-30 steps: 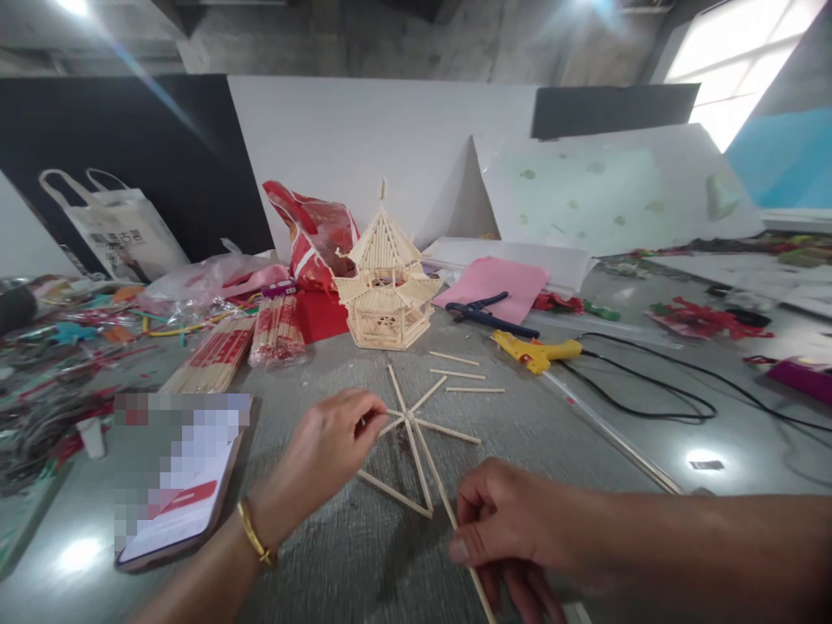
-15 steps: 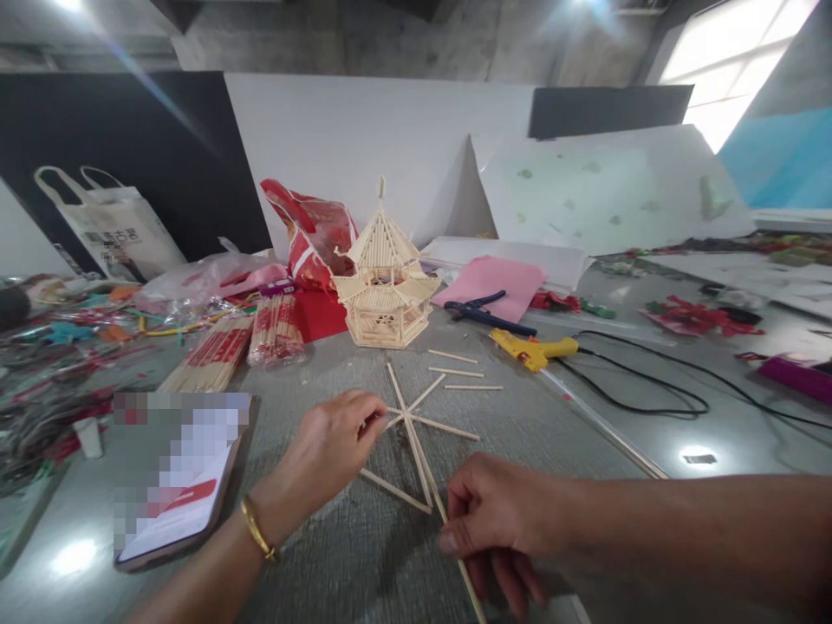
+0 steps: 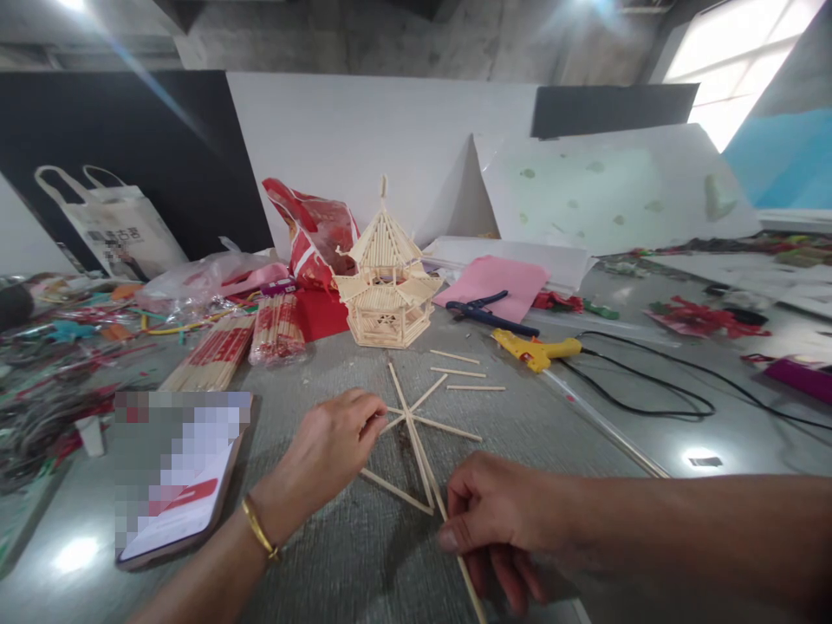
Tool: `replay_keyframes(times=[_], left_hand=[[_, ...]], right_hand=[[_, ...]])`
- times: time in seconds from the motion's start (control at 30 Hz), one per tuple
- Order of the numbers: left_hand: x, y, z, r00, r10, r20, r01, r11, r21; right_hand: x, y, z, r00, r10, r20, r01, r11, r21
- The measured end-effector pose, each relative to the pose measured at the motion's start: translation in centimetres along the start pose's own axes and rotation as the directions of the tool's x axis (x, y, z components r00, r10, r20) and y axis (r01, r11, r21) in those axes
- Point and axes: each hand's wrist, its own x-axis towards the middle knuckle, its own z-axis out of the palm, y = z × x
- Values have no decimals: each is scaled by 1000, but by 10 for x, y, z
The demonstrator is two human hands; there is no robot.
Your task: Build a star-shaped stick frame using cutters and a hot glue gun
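A grey table (image 3: 325, 576) spreads before you from near to far, backed by a tall white panel (image 3: 364, 130) and, at far left, a black panel (image 3: 130, 130). A white sheet with green spots (image 3: 604, 186) leans at far right.

Your right hand (image 3: 497, 511), near and right of centre, is mostly closed: thumb and forefinger pinch a long stick while the other fingers curl loosely beneath. Your left hand (image 3: 338, 433), left of centre, is bent nearly shut, thumb and forefinger brought together on the left spokes of a star of sticks; you cannot tell whether they grip one spoke or both.

A pale stick-built pagoda (image 3: 388, 302) stands upright at the far centre, with a red bag (image 3: 318, 230) behind its left side. A phone (image 3: 188, 511) lies near left, its screen partly blurred. Right of the pagoda are a pink sheet (image 3: 497, 282), dark blue pliers (image 3: 494, 316) partly on it and a yellow glue gun (image 3: 536, 349) with a black cord. Two bundles of sticks (image 3: 278, 329) lie left of the pagoda.

The star of sticks (image 3: 408, 414) lies flat between your hands. The long stick (image 3: 469, 584) runs from your right hand to its hub, close beside the nearest spoke. A loose stick (image 3: 396, 490) meets that spoke's near end. Three short sticks (image 3: 458, 373) lie just beyond the star, to the right.
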Motion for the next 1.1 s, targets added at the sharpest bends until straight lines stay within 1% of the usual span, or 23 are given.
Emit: replay_keyframes(times=[0.17, 0.33, 0.47, 0.57, 0.7, 0.87, 0.93, 1.1], left_hand=[[0, 0, 1, 1000, 15, -1, -15, 1000, 9], [0, -1, 3, 1000, 28, 6, -28, 1000, 0], [-1, -1, 7, 999, 47, 7, -47, 999, -6], [-2, -1, 8, 998, 63, 1, -63, 998, -17], [-2, 1, 9, 997, 62, 35, -61, 998, -31], [-1, 5, 10, 995, 70, 77, -66, 997, -48], [-2, 5, 11, 993, 73, 91, -69, 997, -45], [-2, 6, 14, 989, 94, 110, -90, 995, -38]], right_hand=[[-1, -2, 0, 1000, 5, 11, -5, 1000, 10], [-2, -2, 1, 1000, 26, -1, -26, 999, 24], [-1, -2, 1, 1000, -2, 11, 2, 1000, 5], [-2, -2, 4, 1000, 1, 10, -1, 1000, 9], [-5, -1, 6, 1000, 20, 0, -20, 999, 30], [-2, 3, 2, 1000, -11, 13, 11, 1000, 29], [-1, 2, 1, 1000, 3, 30, -4, 1000, 24], [-2, -1, 2, 999, 25, 22, -25, 1000, 15]])
